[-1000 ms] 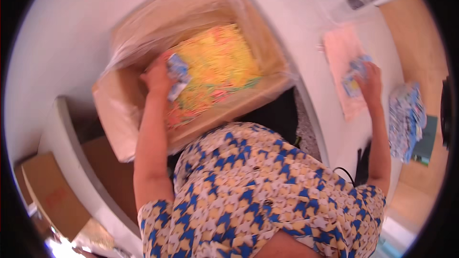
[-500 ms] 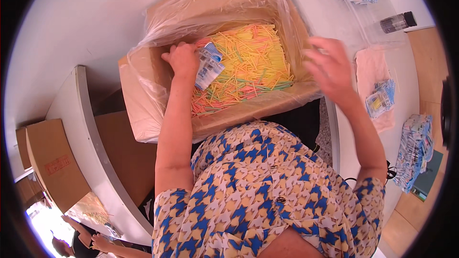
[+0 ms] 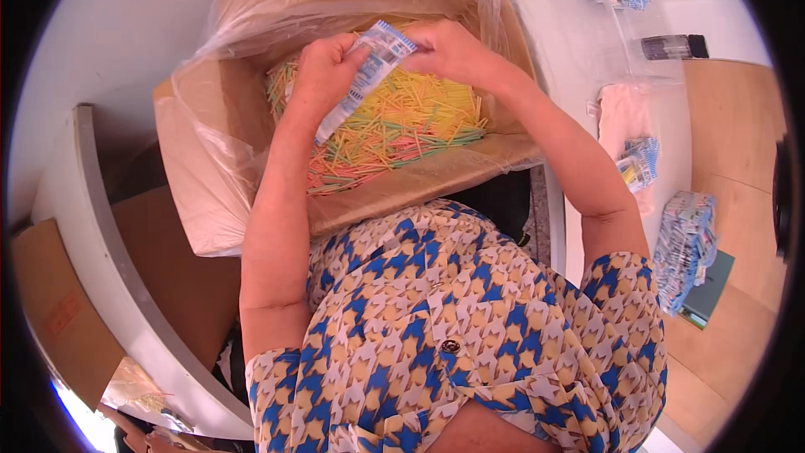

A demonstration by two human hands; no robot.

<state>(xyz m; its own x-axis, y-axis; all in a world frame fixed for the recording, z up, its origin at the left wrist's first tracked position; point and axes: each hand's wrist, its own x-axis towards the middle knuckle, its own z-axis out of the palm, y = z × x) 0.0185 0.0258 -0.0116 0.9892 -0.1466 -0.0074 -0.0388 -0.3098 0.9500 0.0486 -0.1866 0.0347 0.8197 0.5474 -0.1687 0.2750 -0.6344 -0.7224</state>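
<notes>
Head camera: from afar, I saw the left hand (image 3: 325, 75) pinching a blue-and-clear packet (image 3: 366, 77) over the open box (image 3: 199, 180) of coloured sticks (image 3: 411, 117); the right hand (image 3: 453, 49) curled at its top corner, hold unclear. Light, even pressure seemed best against creasing.

Left hand (image 3: 323, 80) and right hand (image 3: 453, 52) near each other, both curled in a grip; left forearm (image 3: 278, 201) extended forward, right forearm (image 3: 563, 141) angled inward from a bent elbow (image 3: 610, 216).

blu-wht pkt (image 3: 369, 74), mostly yel sticks (image 3: 436, 109), brn box (image 3: 201, 201)
</notes>
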